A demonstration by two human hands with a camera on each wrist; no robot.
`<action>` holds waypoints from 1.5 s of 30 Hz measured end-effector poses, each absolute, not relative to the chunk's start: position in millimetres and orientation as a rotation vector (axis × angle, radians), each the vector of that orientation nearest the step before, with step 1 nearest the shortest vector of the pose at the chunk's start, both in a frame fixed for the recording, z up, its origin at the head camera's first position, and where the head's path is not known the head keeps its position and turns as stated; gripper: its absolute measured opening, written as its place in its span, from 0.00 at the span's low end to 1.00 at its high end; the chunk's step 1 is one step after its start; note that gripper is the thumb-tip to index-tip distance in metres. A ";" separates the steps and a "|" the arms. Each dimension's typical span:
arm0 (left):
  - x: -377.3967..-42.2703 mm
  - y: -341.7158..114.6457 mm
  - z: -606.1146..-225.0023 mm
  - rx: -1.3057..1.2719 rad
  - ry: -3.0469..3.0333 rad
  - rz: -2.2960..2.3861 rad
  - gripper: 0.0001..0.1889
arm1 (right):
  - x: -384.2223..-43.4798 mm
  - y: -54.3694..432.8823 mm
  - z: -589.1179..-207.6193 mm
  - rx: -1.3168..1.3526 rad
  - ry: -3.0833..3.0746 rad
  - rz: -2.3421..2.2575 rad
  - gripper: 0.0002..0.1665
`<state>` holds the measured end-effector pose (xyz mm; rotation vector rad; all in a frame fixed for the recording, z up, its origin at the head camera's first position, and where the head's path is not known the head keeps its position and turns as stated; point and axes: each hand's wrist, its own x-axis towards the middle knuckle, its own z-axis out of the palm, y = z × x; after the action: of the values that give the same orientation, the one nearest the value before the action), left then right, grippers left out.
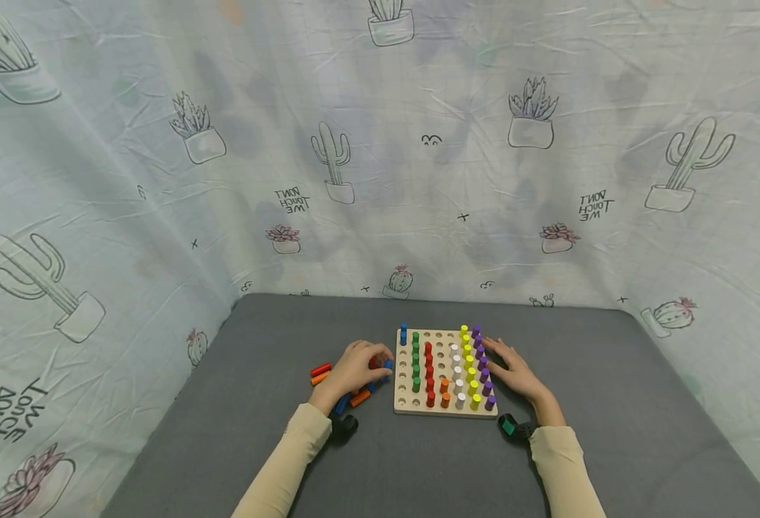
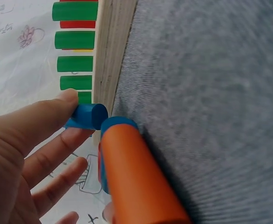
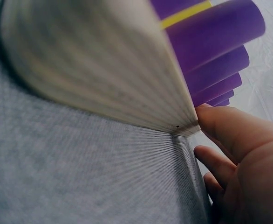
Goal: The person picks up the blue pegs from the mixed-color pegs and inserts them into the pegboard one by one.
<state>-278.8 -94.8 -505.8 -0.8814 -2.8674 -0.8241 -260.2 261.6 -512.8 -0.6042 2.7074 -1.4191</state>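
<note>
My left hand (image 1: 352,367) is just left of the wooden pegboard (image 1: 412,411), over several loose pegs. Between thumb and fingers it pinches a blue peg (image 2: 86,116), held near the board's left side in the left wrist view. Against the board's right edge, near the purple pegs (image 3: 215,35), rest the fingertips of my right hand (image 1: 514,373), its fingers relaxed and holding nothing. Two blue pegs (image 1: 404,334) stand at the far left corner of the board. Columns of green pegs (image 1: 416,360), red pegs (image 1: 429,372), white pegs (image 1: 458,373) and yellow pegs (image 1: 469,362) stand upright, with two orange pegs (image 1: 445,393) at the near side.
Loose on the grey table (image 1: 432,467) left of the board lie a red peg (image 1: 320,369), an orange peg (image 1: 360,397) and several others, partly covered by my left hand. A patterned cloth (image 1: 393,180) hangs behind the table and along its sides.
</note>
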 end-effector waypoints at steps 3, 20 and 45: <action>-280.0 -93.6 -506.1 -0.862 -2.860 -0.846 0.12 | -259.3 261.2 -511.6 -0.595 2.707 -1.414 0.30; -283.1 -87.0 -502.9 -0.840 -2.802 -0.864 0.12 | -281.2 278.1 -550.1 -0.592 2.716 -1.421 0.33; -293.6 -79.4 -508.3 -0.716 -2.766 -0.984 0.11 | -282.3 275.5 -549.9 -0.599 2.717 -1.408 0.33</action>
<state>-293.6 -79.4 -508.3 -0.7157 -2.7659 -0.9839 -282.3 275.5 -549.9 -0.5992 2.7174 -1.4081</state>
